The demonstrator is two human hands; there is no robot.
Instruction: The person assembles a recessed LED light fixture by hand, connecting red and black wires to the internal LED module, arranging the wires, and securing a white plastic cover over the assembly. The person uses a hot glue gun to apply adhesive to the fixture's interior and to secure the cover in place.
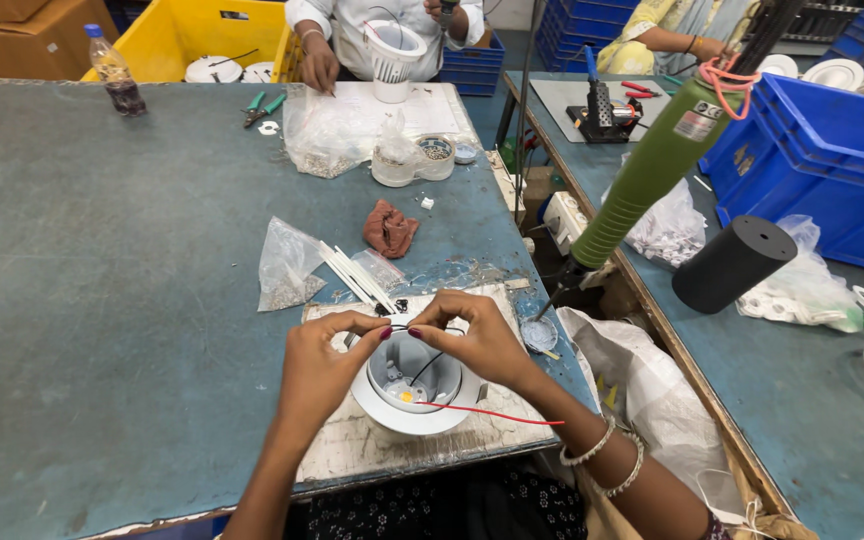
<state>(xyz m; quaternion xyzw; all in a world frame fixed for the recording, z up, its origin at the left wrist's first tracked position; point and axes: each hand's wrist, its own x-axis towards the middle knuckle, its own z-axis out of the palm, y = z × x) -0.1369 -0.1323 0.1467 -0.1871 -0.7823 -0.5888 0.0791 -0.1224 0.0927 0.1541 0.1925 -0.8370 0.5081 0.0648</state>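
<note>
A white round lamp housing (410, 412) rests on a worn white board (357, 445) at the table's front edge. Inside it lie a small circuit board and a red wire (497, 414) that trails out to the right. My left hand (324, 362) and my right hand (474, 335) meet just above the housing's far rim. Both pinch a thin black wire (399, 327) between thumb and fingertips.
Behind the board lie a clear bag of small parts (287, 265), white sleeves (357, 275) and a brown rag (389, 228). A green hanging power tool (652, 170) dangles at the right. Another person (382, 30) works across the table. Blue crates (822, 150) stand at right.
</note>
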